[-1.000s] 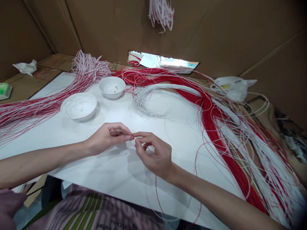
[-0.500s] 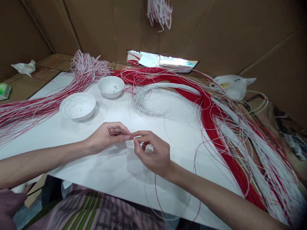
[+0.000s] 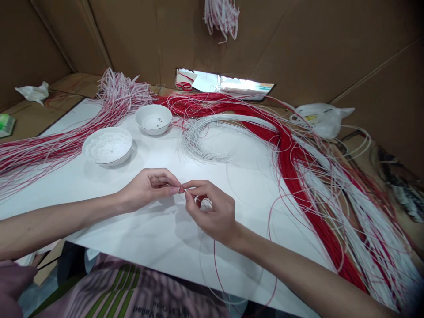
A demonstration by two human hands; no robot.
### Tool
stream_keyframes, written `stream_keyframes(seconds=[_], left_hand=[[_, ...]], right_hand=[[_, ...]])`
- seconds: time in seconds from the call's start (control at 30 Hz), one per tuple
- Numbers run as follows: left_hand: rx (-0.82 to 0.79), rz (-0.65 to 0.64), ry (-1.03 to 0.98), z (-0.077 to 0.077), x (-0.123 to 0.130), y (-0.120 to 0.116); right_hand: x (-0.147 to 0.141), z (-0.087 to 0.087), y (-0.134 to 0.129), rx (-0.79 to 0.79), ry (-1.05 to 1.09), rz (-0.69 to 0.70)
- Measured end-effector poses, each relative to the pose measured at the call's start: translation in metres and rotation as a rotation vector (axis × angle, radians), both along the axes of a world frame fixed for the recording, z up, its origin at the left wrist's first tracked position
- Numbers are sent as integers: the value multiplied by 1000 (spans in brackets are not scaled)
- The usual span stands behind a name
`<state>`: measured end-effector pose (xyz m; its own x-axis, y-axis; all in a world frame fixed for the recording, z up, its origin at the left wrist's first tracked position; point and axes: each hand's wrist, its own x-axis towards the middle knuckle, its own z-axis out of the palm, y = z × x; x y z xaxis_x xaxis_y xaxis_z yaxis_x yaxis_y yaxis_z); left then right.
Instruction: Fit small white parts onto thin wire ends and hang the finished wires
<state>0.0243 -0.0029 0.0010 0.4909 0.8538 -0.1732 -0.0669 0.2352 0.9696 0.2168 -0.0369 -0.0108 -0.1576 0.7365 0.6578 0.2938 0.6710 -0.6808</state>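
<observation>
Over the white tabletop, my left hand pinches the short red-and-white end of some thin cords between thumb and forefinger. Close against it, my right hand grips the same cords between its fingertips, so the two hands almost touch. From under my right hand, a loose red cord and a pale one hang down past the table's front edge. The exact point where the cords cross is small and partly covered by my fingers.
Two white bowls, one with white grains and one with small dark bits, stand behind my left hand. Braided red-and-white cords lie at the left. A thick red cord bundle and white cords curve along the right.
Hardly anything differs. Both hands keep their pinch on the cords in nearly the same place, with only a tiny shift of the fingertips.
</observation>
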Motion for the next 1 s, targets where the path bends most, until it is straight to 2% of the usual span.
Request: stream_keyframes(seconds=[0.47, 1.0], left_hand=[[24, -17, 1, 3, 0, -1], [79, -2, 33, 4, 0, -2]], right_hand=[[0, 1, 0, 1, -10, -6], [-1, -2, 2, 71, -53, 33]])
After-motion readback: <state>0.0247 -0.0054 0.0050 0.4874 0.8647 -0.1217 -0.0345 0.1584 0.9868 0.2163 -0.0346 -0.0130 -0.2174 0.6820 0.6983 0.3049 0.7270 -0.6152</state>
